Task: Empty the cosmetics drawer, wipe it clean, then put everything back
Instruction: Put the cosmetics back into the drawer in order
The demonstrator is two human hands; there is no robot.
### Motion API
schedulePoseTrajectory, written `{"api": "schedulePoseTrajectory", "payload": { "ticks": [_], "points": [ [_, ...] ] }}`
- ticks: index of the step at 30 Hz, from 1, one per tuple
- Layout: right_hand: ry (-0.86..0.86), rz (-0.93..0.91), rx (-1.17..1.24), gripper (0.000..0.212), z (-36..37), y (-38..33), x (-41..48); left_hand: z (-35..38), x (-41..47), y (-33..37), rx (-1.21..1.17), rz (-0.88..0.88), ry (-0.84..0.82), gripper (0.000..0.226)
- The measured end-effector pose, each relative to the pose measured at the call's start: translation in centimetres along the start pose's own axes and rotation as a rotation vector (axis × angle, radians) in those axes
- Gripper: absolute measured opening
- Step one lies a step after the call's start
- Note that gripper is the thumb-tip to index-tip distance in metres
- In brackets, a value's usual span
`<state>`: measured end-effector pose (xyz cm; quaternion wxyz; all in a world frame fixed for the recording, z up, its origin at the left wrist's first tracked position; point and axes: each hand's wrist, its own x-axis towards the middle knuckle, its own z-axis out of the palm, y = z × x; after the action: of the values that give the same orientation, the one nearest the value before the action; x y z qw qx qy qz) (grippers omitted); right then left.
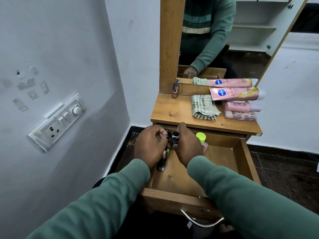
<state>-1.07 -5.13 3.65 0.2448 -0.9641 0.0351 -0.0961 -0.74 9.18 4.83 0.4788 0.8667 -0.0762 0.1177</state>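
Drawer [172, 178] stands pulled out, its metal handle [201, 219] nearest. Toward its far left corner the left hand [150, 145] and right hand [187, 144] curl round a cluster of small bottles [174, 138], gripping them. A lime-capped bottle [200, 136] stands just beside the right hand. Beyond, on the dresser top [170, 109], lie a folded checked cloth [203, 107], pink tubes [238, 94] and a brown bottle [174, 91] by the mirror [241, 57].

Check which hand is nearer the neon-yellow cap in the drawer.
Right. The right hand is directly beside the neon-yellow cap, on its left; the left hand is farther left across the dark bottles.
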Motion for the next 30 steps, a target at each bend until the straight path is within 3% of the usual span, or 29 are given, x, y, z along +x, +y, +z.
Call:
{"api": "schedulePoseTrajectory", "payload": {
  "ticks": [7,14,20,24,30],
  "points": [
    [0.012,0.004,-0.015,0.046,-2.2,-0.3,-0.7,-0.1,0.2,0.7,0.035,0.039,0.020,0.014],
    [0.133,-0.087,0.117,0.023,-6.9,-2.0,1.7,0.7,3.2,3.3,-0.070,0.068,0.008,0.015],
    [0.163,0.119,0.281,0.023,-8.1,-1.3,7.9,2.0,8.9,4.7,-0.182,-0.056,-0.003,0.007],
    [0.123,0.229,0.331,0.023,-7.3,-0.3,12.1,2.7,12.5,4.6,-0.137,-0.118,0.029,0.014],
    [0.098,0.226,0.369,0.027,-5.1,-0.3,16.8,3.4,16.3,4.0,-0.066,-0.159,0.017,0.030]
  ]
}}
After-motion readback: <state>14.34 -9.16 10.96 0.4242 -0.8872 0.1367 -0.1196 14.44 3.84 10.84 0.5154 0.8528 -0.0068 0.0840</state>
